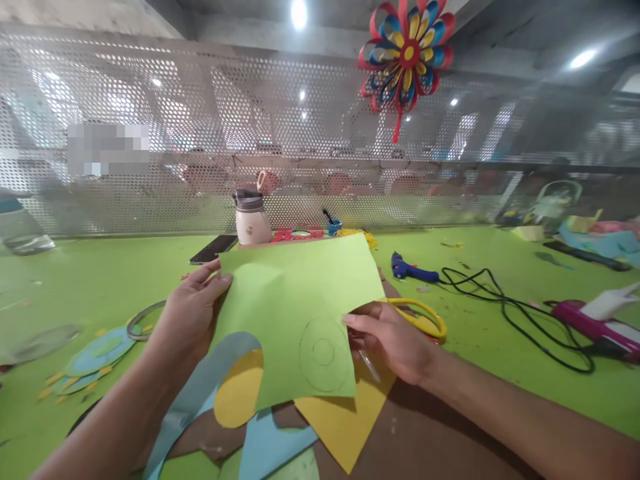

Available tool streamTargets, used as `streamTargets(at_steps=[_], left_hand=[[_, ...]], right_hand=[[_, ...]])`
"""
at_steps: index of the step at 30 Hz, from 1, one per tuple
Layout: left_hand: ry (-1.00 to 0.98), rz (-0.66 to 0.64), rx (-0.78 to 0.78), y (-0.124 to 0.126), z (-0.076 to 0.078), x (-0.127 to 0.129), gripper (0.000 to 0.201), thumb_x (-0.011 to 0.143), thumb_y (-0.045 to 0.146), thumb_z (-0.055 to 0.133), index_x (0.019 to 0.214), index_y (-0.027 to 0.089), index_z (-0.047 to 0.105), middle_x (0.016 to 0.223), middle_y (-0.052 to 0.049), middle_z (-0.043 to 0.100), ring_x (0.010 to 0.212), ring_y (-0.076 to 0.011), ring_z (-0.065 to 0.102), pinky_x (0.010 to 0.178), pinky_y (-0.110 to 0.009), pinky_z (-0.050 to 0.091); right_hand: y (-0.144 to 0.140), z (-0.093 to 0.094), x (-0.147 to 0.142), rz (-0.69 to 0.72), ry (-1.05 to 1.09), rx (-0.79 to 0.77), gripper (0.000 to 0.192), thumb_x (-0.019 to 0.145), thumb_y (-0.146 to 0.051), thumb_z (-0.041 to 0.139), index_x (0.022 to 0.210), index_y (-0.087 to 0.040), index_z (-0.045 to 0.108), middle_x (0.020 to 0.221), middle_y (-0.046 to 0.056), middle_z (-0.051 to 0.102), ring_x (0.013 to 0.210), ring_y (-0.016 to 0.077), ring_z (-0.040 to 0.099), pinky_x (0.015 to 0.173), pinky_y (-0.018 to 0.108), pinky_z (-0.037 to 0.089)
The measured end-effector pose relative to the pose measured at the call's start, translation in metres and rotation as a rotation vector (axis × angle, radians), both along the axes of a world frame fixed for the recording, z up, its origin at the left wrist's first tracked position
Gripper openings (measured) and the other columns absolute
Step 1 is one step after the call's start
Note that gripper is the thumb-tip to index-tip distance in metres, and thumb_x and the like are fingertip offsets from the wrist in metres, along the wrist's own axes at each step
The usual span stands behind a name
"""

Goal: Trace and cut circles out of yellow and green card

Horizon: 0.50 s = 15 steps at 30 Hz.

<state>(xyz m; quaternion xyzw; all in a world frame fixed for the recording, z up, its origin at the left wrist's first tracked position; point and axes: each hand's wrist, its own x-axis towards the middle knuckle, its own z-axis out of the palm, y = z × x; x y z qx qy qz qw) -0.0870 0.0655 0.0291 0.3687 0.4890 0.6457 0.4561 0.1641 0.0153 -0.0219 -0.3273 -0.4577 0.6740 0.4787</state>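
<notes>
A light green sheet of craft paper (305,287) is held up in front of me, tilted, with a curved cut-out in its lower left. Two pencilled circles, one inside the other, mark its lower right. My left hand (193,307) pinches the left edge between thumb and fingers. At the right edge, my right hand (390,337) grips the sheet, its fingers partly hidden. A yellow loop (430,320), like a scissors handle, shows behind that hand, and a thin pale tip pokes out below; I cannot tell whether they are held. Yellow paper (350,427) and blue paper (273,443) lie beneath.
A blue glue gun (413,268) and a magenta one (595,327) lie right, with black cable between. A pink bottle (253,220) and phone (214,249) stand and lie behind. Blue paper discs (95,357) and a tape ring (145,320) are left. A paper flower (407,53) hangs above.
</notes>
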Motion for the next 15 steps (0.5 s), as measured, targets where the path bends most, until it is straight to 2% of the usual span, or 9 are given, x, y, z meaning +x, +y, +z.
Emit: streamTargets(at_steps=[3,6,8,10,11,13,15], left_hand=[[-0.003,-0.052,-0.028,0.0,-0.001,0.001,0.049,0.076,0.002,0.06,0.123,0.013,0.056,0.07,0.0,0.074,0.051,-0.0125,0.066,0.058,-0.023,0.058],[-0.006,-0.083,-0.042,-0.002,-0.001,0.0,0.048,0.072,0.003,0.064,0.118,0.015,0.06,0.069,0.0,0.074,0.049,-0.0129,0.064,0.053,-0.022,0.056],[-0.029,-0.109,-0.06,-0.004,0.002,0.0,0.044,0.074,0.009,0.066,0.118,0.016,0.061,0.071,0.0,0.075,0.05,-0.0141,0.065,0.053,-0.024,0.057],[-0.095,-0.17,-0.108,-0.007,0.006,0.0,0.039,0.08,0.03,0.066,0.116,0.016,0.063,0.074,-0.003,0.075,0.054,-0.0176,0.067,0.054,-0.029,0.058],[-0.138,-0.218,-0.13,-0.009,0.008,0.0,0.043,0.082,0.044,0.063,0.114,0.015,0.064,0.075,-0.005,0.075,0.057,-0.0201,0.068,0.054,-0.031,0.058],[-0.211,-0.302,-0.135,-0.012,0.009,0.003,0.065,0.078,0.07,0.052,0.106,0.014,0.067,0.076,-0.009,0.075,0.065,-0.0241,0.07,0.054,-0.033,0.058],[-0.224,-0.357,-0.082,-0.016,0.006,0.008,0.074,0.07,0.081,0.048,0.093,0.014,0.07,0.079,-0.012,0.074,0.074,-0.0263,0.07,0.061,-0.033,0.059]], right_hand=[[-0.004,0.004,-0.002,-0.018,0.014,-0.013,0.011,0.074,-0.025,0.071,0.072,-0.015,0.069,0.064,0.0,0.066,0.057,0.0129,0.057,0.056,0.025,0.046],[-0.006,0.005,-0.005,-0.065,0.028,-0.04,0.011,0.071,-0.023,0.071,0.065,-0.014,0.069,0.061,0.002,0.068,0.055,0.0137,0.059,0.057,0.026,0.048],[-0.006,0.005,-0.006,-0.101,0.042,-0.056,0.011,0.07,-0.024,0.073,0.065,-0.015,0.07,0.061,0.002,0.07,0.057,0.0153,0.062,0.058,0.026,0.05],[-0.006,0.006,-0.007,-0.132,0.057,-0.06,0.012,0.071,-0.027,0.074,0.069,-0.015,0.071,0.064,0.003,0.072,0.062,0.0182,0.066,0.06,0.029,0.052],[-0.006,0.007,-0.007,-0.145,0.064,-0.056,0.013,0.071,-0.028,0.073,0.072,-0.015,0.072,0.067,0.004,0.074,0.066,0.02,0.068,0.063,0.031,0.053],[-0.004,0.01,-0.008,-0.174,0.076,-0.031,0.016,0.072,-0.031,0.072,0.077,-0.016,0.072,0.074,0.007,0.076,0.075,0.0235,0.07,0.068,0.035,0.055],[-0.002,0.012,-0.008,-0.207,0.078,0.014,0.019,0.073,-0.034,0.071,0.08,-0.016,0.072,0.079,0.008,0.077,0.083,0.0259,0.071,0.072,0.037,0.056]])
